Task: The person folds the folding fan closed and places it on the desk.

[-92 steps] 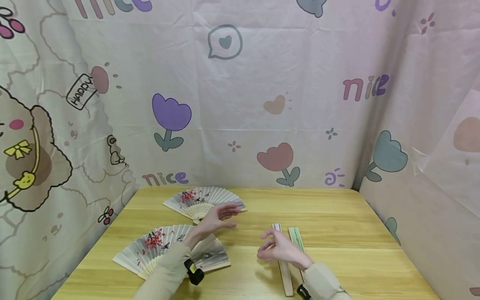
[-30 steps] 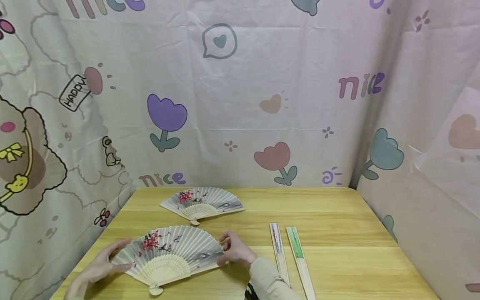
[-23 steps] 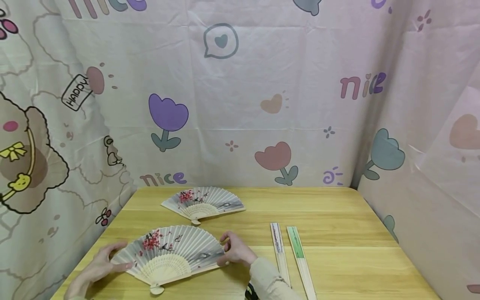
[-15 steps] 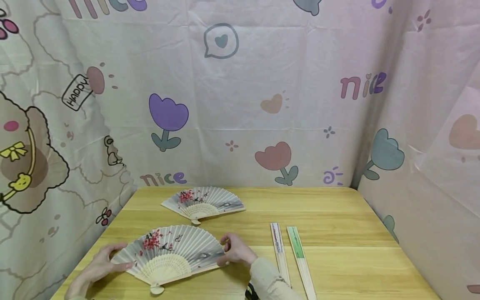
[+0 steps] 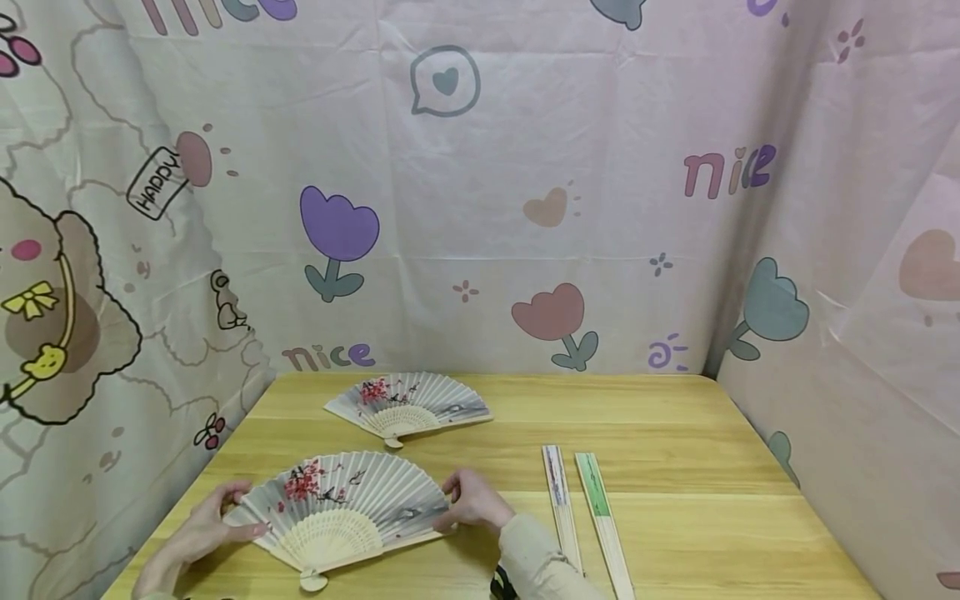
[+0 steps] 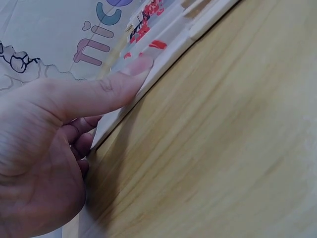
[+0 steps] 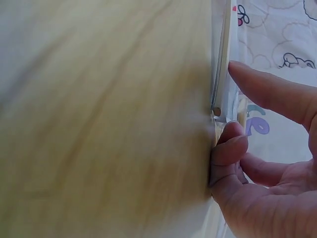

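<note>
A spread folding fan (image 5: 360,492) with red blossoms on pale grey pleats lies on the near left of the table. At its left end my left hand (image 5: 197,532) holds the edge. In the left wrist view the thumb (image 6: 111,89) lies along the fan's outer stick, the other fingers curled at its tip. My right hand (image 5: 476,502) grips the opposite end. The right wrist view shows that thumb (image 7: 267,89) against the fan's edge (image 7: 229,74) and the fingers curled by its end. A matching fan (image 5: 420,404) lies spread behind, untouched.
Two folded fans, one with a purplish-grey top (image 5: 556,483) and one with a green top (image 5: 594,487), lie side by side right of my right hand. Patterned cloth (image 5: 450,192) hangs behind and at both sides of the wooden table (image 5: 675,442).
From about three seconds ago, my left hand has come from near the far fan to the near fan's left end, my right hand from the folded fans to its right end. Lately both barely move.
</note>
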The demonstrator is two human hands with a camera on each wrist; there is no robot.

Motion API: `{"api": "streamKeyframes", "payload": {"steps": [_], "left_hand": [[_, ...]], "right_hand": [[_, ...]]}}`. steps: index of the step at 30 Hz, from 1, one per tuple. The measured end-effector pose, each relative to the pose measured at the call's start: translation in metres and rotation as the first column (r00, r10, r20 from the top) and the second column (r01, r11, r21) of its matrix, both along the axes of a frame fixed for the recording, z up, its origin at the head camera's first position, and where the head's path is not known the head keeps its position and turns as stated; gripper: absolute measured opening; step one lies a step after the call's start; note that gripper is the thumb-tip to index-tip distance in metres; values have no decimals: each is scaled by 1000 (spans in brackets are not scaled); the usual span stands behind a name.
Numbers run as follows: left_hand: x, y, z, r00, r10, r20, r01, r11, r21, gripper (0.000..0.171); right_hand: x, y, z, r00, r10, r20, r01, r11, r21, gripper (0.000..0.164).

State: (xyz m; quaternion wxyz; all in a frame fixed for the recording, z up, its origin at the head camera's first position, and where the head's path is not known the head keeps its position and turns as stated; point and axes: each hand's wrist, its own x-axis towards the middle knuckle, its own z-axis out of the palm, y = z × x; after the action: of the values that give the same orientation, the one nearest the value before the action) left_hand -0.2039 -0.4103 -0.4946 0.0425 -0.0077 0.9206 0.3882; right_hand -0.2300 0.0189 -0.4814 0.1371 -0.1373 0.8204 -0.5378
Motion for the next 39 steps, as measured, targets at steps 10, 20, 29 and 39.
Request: {"api": "streamKeyframes", "payload": {"steps": [10,20,29,39], "left_hand": [[0,1,-2,999,8,-48,-4,996,91,86],[10,-6,-8,991,32,-134,20,928,371,67],[8,-1,-8,932,109,-346,63,891,449,62],[9,0,2,946,175,-274,112,616,780,63]], "right_hand": [[-1,-3,1,1000,-11,22,12,1000,-14,42],[-3,-2,-1,996,4,86,3,997,-80,48],[-1,0,-2,991,-6,132,28,986,-166,50],[-4,9,-4,981,22,193,36,955,-293,42]]}}
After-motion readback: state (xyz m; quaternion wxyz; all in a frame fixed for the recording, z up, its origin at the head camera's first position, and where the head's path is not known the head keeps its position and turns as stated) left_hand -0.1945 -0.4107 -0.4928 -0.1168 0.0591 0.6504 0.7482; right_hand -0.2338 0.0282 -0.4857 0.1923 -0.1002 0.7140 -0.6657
